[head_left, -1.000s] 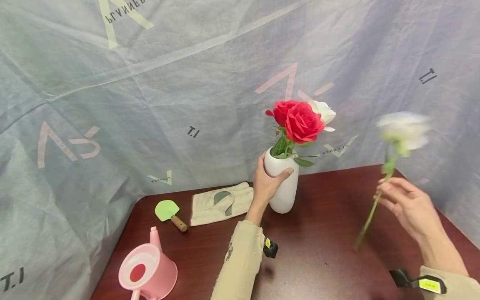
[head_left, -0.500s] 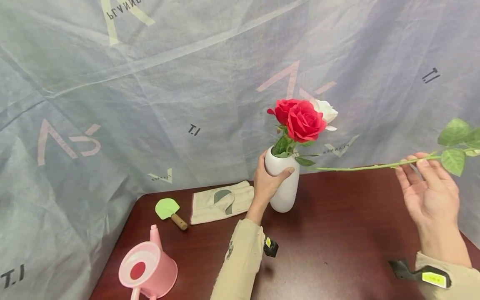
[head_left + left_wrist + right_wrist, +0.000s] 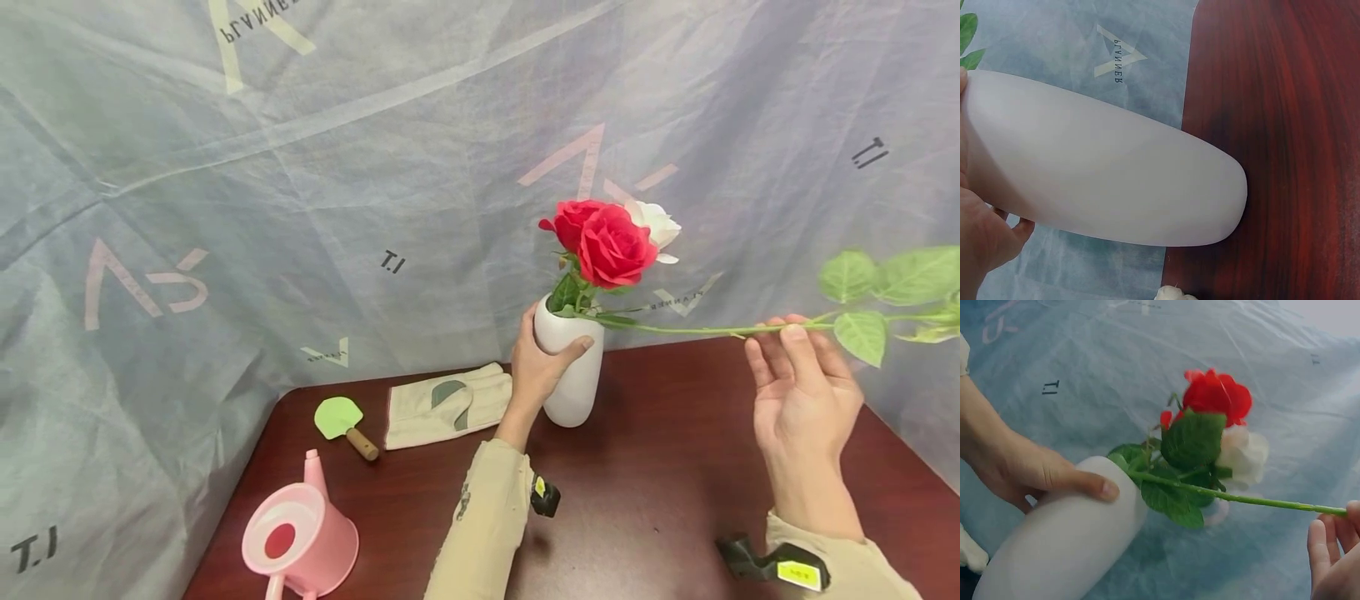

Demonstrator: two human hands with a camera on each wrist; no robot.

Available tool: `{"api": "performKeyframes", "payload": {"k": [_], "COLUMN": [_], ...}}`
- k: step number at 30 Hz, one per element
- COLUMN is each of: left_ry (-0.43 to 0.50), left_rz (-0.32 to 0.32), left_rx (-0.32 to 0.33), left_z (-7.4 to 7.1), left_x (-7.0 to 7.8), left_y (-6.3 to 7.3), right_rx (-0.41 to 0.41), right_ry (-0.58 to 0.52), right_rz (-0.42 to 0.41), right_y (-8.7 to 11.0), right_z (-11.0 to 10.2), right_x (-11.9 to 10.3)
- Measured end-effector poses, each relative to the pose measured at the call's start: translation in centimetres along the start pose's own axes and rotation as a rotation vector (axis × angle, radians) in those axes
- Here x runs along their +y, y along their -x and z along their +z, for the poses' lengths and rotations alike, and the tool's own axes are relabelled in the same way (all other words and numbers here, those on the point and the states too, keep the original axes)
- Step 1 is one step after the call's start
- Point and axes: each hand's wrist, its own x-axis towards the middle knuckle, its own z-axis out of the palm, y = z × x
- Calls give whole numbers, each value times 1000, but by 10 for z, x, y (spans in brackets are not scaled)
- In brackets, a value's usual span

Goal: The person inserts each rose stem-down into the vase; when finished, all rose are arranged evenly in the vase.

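Note:
My left hand (image 3: 542, 367) grips the upper part of a white vase (image 3: 573, 375), thumb across its front. Two red roses (image 3: 615, 246) and a white rose (image 3: 654, 227) stand in the vase with green leaves. On the right, my right hand (image 3: 806, 400) pinches the green stem (image 3: 690, 330) of another flower between thumb and fingers. That stem lies almost level, its leaves (image 3: 862, 333) to the right and its bloom outside the head view. In the right wrist view the stem's far end (image 3: 1141, 475) overlaps the vase mouth among the leaves.
A pink watering can (image 3: 303, 542) stands at the front left of the dark red table (image 3: 645, 500). Behind it lie a green trowel (image 3: 341, 419) with a wooden handle and a pair of cream gloves (image 3: 442, 408). A grey cloth backdrop (image 3: 450, 167) hangs behind the table.
The right hand has turned the flower from upright to nearly level, then moved left, bringing the stem's end to the vase mouth. The left hand keeps its grip on the vase.

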Motion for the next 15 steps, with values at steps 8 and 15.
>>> {"api": "performKeyframes", "payload": {"k": [8, 15], "left_ry": [1, 7], "left_rz": [-10, -6], "left_rx": [10, 7], "left_z": [1, 1], "left_x": [1, 0], "left_y": [0, 0], "right_rx": [89, 190], "right_ry": [47, 61], "right_rz": [-113, -181], "right_y": [6, 17], "right_z": [14, 24], "right_x": [6, 15]}}
